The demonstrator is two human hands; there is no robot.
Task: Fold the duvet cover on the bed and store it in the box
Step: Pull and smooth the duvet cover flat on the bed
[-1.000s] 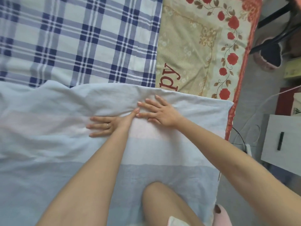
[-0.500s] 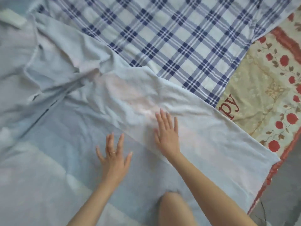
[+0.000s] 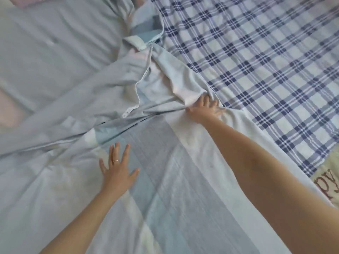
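left hand (image 3: 117, 171): thin gold ring | right hand (image 3: 206, 109): no ring | forearms: bare, sleeveless

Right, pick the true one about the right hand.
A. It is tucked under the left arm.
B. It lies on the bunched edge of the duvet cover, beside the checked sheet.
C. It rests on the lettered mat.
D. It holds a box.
B: the right hand lies with fingers spread on the rumpled edge of the duvet cover, right beside the checked sheet.
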